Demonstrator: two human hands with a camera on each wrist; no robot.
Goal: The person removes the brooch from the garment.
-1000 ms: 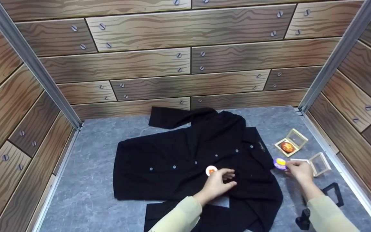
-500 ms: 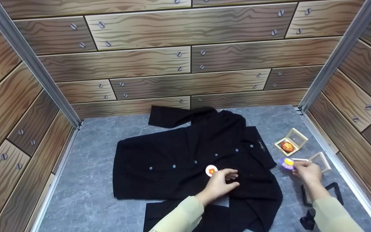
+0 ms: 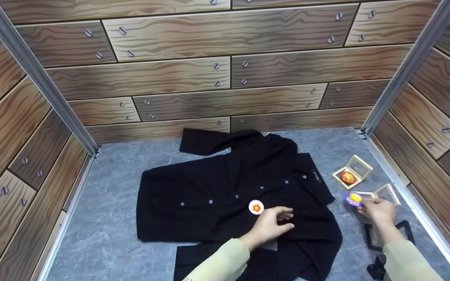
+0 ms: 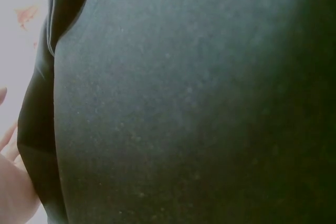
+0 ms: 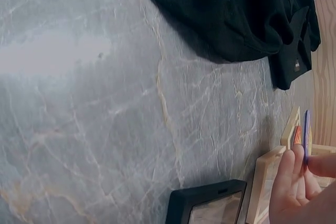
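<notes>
My right hand (image 3: 381,214) pinches a thin round purple badge (image 3: 353,199) with a yellow picture between thumb and fingers. In the right wrist view the badge (image 5: 306,129) is seen edge-on. It is held beside an open pale wooden box (image 3: 388,193), partly hidden by the hand. A black button-up shirt (image 3: 193,183) lies spread out, its collar to the right. On its front sits a round white badge (image 3: 256,207) with a red flower. Just right of that badge, my left hand (image 3: 268,225) hovers over the shirt with fingers loosely bent and nothing in them.
Behind the right hand stands another open wooden box (image 3: 340,178) with an orange round piece in it. Nearer me are a black frame (image 3: 368,238) and a small black object (image 3: 375,268), partly behind the right sleeve. Wood-patterned walls (image 3: 193,74) enclose the grey surface (image 3: 104,218).
My right hand has moved rightward with the purple badge, from the collar's side to the wooden box. My left hand has shifted slightly right, uncovering more of the flower badge.
</notes>
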